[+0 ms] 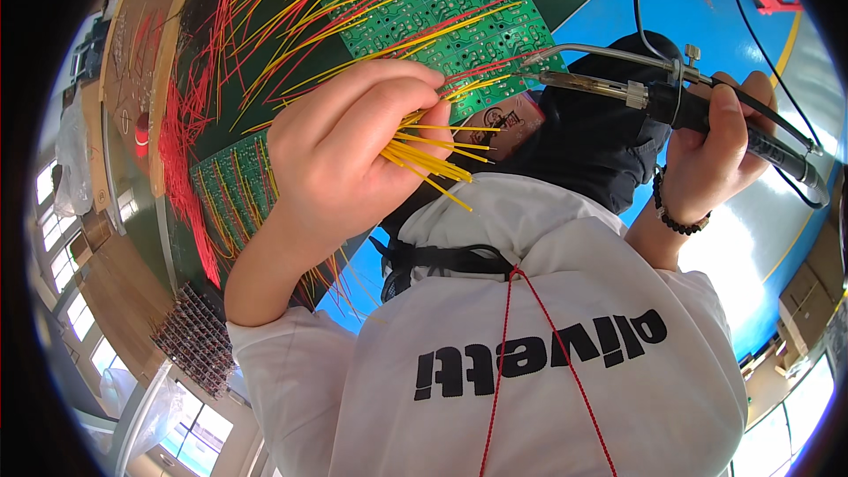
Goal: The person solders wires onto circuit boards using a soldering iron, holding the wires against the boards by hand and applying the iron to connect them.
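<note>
Head view: left hand (pixel 340 141) curled around thin yellow wires (pixel 433 161), right hand (pixel 714 155) gripping black-handled soldering iron (pixel 678 108).
Brown wood-rimmed tray (pixel 128 93) holds red wires (pixel 147 38) (scattered).

Large upside-down black lettering (pixel 528 356) spans the white shirt (pixel 539 428).

Left hand (pixel 349 137), 11 o'clock, is pinching a bundle of yellow wires (pixel 428 159). Right hand (pixel 711 155), between 2 and 3 o'clock, is gripping a soldering iron (pixel 658 102), which is pointing toward 9 o'clock; its tip is sitting by the edge of a green circuit board (pixel 433 13) at 12 o'clock, contact unclear. Loose red wires (pixel 181 177) are lying between 9 and 10 o'clock.
</note>
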`<state>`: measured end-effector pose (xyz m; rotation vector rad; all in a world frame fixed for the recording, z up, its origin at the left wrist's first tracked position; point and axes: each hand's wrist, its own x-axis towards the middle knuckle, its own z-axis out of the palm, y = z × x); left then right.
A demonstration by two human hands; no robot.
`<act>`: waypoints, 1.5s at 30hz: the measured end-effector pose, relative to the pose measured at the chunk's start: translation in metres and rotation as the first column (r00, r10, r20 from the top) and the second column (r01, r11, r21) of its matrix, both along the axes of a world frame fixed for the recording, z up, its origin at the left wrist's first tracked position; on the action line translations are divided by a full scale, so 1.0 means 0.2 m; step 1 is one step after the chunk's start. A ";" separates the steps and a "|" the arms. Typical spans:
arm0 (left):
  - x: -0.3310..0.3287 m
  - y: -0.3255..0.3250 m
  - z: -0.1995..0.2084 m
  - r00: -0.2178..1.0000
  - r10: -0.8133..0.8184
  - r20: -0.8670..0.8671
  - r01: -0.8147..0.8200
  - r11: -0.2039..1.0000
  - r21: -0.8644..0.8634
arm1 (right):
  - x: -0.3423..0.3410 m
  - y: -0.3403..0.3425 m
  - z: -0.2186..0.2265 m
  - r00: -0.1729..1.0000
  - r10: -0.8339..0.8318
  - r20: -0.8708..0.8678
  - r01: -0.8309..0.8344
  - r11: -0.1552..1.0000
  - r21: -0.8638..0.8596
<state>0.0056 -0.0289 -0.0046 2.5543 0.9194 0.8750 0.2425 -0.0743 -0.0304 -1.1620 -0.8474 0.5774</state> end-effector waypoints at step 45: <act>0.09 0.01 0.08 0.988 0.014 0.152 0.026 0.966 -0.256 | 0.11 0.01 -0.07 0.957 0.066 -0.282 -0.037 0.994 0.107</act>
